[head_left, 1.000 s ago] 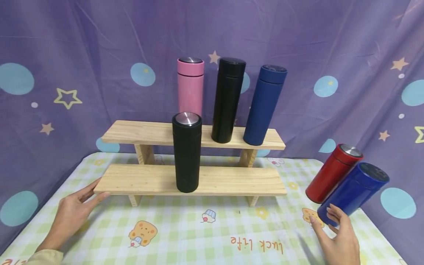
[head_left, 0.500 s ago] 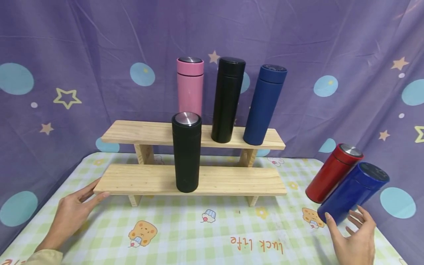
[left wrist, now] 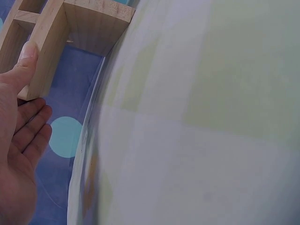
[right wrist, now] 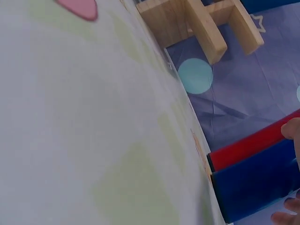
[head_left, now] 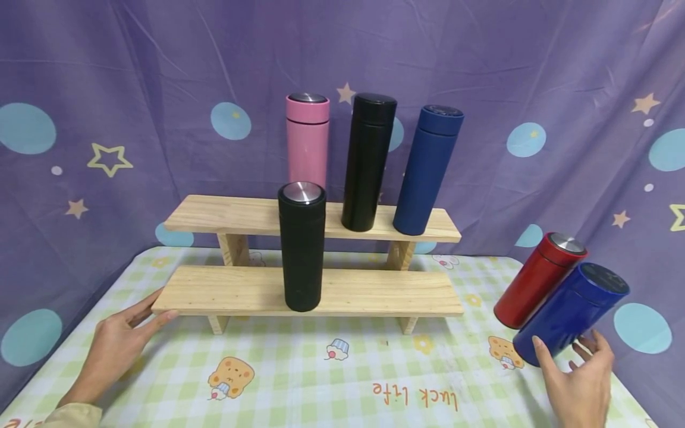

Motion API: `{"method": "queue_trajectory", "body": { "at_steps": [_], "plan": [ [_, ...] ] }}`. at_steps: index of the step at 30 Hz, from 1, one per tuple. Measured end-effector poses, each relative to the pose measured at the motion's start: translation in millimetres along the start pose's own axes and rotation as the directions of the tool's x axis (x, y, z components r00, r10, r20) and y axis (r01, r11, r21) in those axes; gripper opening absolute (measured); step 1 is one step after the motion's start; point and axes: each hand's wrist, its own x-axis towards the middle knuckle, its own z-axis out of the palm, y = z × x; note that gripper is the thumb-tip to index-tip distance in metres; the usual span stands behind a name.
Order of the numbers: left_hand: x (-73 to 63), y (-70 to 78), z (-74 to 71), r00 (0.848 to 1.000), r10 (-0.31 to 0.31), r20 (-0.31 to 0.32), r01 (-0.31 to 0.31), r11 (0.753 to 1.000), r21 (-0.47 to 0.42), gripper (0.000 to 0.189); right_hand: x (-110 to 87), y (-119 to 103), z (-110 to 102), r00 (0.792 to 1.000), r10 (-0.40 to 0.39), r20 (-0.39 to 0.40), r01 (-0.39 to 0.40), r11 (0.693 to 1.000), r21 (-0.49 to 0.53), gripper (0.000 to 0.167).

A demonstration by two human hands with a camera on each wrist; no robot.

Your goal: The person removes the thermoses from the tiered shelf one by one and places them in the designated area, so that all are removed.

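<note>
Hung across the upper frame with a creased purple curtain (head_left: 160, 71), printed with blue dots (head_left: 230, 120), tan stars (head_left: 645, 103) and, at middle left, a yellow star (head_left: 96, 160). Spread along the lower frame with green-and-white checked cloth (head_left: 289, 380), lettered upside down right of centre. Softly lit.

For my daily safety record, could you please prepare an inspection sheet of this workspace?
Surface: checked cloth with printed pictures and words.
Job's things: two-tier wooden shelf and bright blue bottle, which stands on the cloth beside a red bottle.
Other bottles: matte black bottle on the lower tier; pink bottle (base hidden), glossy black bottle and navy bottle on the upper tier.
Clutter: nothing seen.
Left hand: holds the lower tier's left end.
Right hand: around the bright blue bottle's lower part; contact unclear.
Cables: nothing seen.
Surroundings: purple backdrop with stars and blue ovals.
</note>
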Motion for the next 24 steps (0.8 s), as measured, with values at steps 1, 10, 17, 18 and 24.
{"method": "queue_trajectory", "body": {
  "at_steps": [1, 10, 17, 18, 24],
  "plan": [
    [0.0, -0.1, 0.0, 1.0, 0.001, -0.003, -0.001, 1.0, 0.002, 0.072, 1.9, 1, 0, 1.0, 0.011, 0.016, -0.011, 1.0, 0.001, 0.094],
    [-0.2, -0.7, 0.3, 1.0, 0.006, -0.016, -0.006, 1.0, -0.003, 0.071, 18.7, 5, -2, 0.995, 0.04, 0.092, -0.041, 0.999, 0.008, 0.095],
    [-0.9, -0.2, 0.1, 1.0, 0.022, -0.011, -0.022, 1.0, 0.006, 0.07, 24.3, 6, 0, 0.996, 0.02, 0.088, -0.021, 1.0, 0.009, 0.093],
    [-0.8, 0.0, 0.1, 1.0, 0.023, -0.012, -0.023, 1.0, 0.008, 0.07, 25.3, 6, 0, 0.996, 0.016, 0.086, -0.017, 1.0, 0.01, 0.092],
    [-1.2, 1.0, -0.1, 0.999, 0.028, -0.015, -0.028, 1.0, 0.009, 0.07, 30.3, 4, 2, 0.996, 0.007, 0.089, -0.009, 1.0, 0.023, 0.087]
  ]
}}
